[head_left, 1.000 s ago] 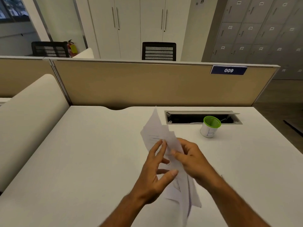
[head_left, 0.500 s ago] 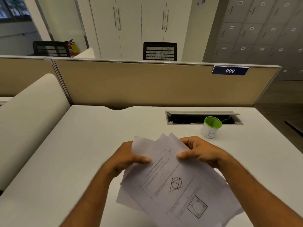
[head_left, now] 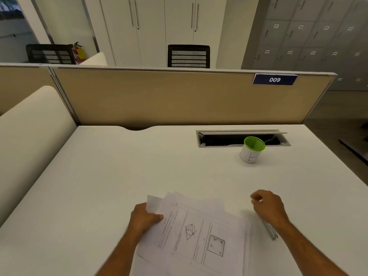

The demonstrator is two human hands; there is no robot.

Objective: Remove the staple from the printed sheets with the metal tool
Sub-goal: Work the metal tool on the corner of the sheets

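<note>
One blue partition label reads "009".

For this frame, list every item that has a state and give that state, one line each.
printed sheets: fanned out, lying on the desk, left edge gripped
left hand: shut on the sheets
right hand: curled, off the sheets, over the metal tool
metal tool: on the desk, partly under the right hand; grip unclear
green-rimmed cup: upright, looks empty
cable tray flap: open
cabinet doors: closed
</note>
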